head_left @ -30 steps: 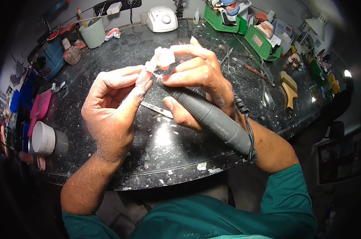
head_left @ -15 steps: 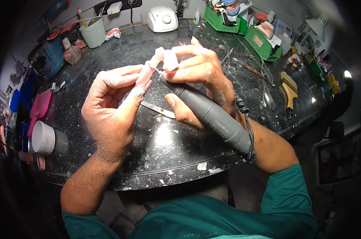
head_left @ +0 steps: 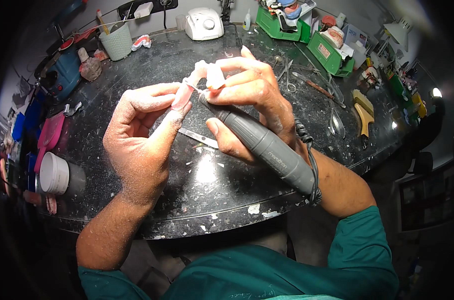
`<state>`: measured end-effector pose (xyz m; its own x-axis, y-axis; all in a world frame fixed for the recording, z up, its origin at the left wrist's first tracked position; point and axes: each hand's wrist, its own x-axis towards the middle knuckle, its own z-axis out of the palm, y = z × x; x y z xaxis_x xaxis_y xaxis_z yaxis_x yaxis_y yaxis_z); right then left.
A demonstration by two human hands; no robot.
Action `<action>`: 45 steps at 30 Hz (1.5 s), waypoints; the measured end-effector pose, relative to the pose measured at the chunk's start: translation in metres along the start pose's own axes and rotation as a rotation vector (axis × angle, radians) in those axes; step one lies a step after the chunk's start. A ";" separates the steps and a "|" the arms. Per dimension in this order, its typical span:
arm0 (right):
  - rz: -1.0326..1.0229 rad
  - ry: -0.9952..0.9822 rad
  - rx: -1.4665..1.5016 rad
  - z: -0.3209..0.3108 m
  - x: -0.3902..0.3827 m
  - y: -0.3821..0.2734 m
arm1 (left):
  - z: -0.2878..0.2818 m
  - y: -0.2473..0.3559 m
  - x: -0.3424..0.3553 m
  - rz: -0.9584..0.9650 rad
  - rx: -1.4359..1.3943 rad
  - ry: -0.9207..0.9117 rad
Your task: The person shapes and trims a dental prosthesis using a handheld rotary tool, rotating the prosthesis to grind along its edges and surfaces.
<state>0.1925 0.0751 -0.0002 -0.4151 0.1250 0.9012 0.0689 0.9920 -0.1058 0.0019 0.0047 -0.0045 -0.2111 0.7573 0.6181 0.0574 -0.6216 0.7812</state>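
Between the fingertips and thumb of my dust-covered left hand (head_left: 142, 127) is one end of a pink, arch-shaped denture (head_left: 183, 96). My right hand (head_left: 259, 95) is closed around a dark grey rotary handpiece (head_left: 262, 142), with a coiled cord at its rear end. A thin metal bur at its tip touches or nearly touches the denture's inner side. The denture's far end, pale and overexposed, lies against my right fingers. Beneath the hands, a flat metal strip with a ridged end (head_left: 199, 137) rests on the table.
White dust and chips dot the black table (head_left: 187, 200). A white control box (head_left: 205, 24) and a mesh cup (head_left: 118, 42) stand at the back. Green bins (head_left: 332, 54) are back right; scissors (head_left: 287, 75) and a brush (head_left: 363, 117) lie right. A white tub (head_left: 55, 173) sits left.
Very little differs. The handpiece and its bur have shifted slightly to the left along the denture, while the left hand holds almost still.
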 end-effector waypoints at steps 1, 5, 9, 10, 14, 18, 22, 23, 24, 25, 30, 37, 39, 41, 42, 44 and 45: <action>0.000 0.000 0.001 0.000 0.001 0.000 | 0.000 0.000 0.000 -0.010 0.004 0.005; -0.010 0.004 0.009 -0.001 0.002 -0.001 | 0.001 0.001 0.001 -0.002 0.006 0.001; -0.019 -0.007 0.043 -0.002 0.002 -0.001 | 0.000 0.000 0.001 -0.006 -0.009 0.004; -0.020 -0.007 0.043 -0.001 0.002 -0.001 | 0.000 0.000 0.001 0.000 -0.012 0.002; -0.001 0.005 0.039 0.001 0.000 0.000 | 0.000 0.001 0.001 -0.027 0.003 0.004; -0.024 -0.021 0.056 -0.004 0.003 -0.002 | 0.001 0.001 0.001 -0.021 -0.015 0.003; -0.004 -0.004 0.037 0.000 0.002 -0.002 | -0.002 -0.002 0.001 -0.030 -0.001 -0.003; 0.001 -0.005 0.044 -0.001 0.002 -0.003 | -0.001 -0.001 0.001 -0.029 -0.002 -0.004; 0.007 -0.007 0.050 -0.002 0.002 -0.003 | -0.001 0.000 0.001 -0.029 -0.005 -0.006; 0.007 -0.007 0.049 -0.002 0.003 -0.003 | -0.001 0.001 0.001 -0.030 -0.008 -0.007; -0.021 0.011 0.096 0.001 0.005 0.000 | -0.001 0.002 0.001 -0.056 -0.024 -0.010; -0.004 -0.001 0.118 0.000 0.004 0.002 | -0.001 0.002 0.001 -0.062 0.000 -0.032; 0.002 -0.012 0.139 0.000 0.005 -0.004 | -0.002 0.002 0.000 -0.074 -0.048 -0.019; 0.010 -0.023 0.162 0.001 0.006 -0.006 | -0.002 0.002 0.000 -0.088 -0.096 -0.006; 0.007 0.020 0.141 0.002 0.006 -0.004 | -0.001 0.003 0.001 -0.072 -0.050 -0.012; 0.023 0.085 0.102 0.004 0.003 -0.001 | -0.001 0.002 0.001 -0.056 -0.004 -0.018; 0.023 0.085 0.102 0.004 0.003 -0.002 | -0.001 0.002 0.000 -0.065 0.001 -0.017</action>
<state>0.1873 0.0737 0.0008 -0.3355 0.1500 0.9300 -0.0171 0.9861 -0.1652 0.0012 0.0034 -0.0029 -0.1980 0.7991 0.5676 0.0450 -0.5711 0.8196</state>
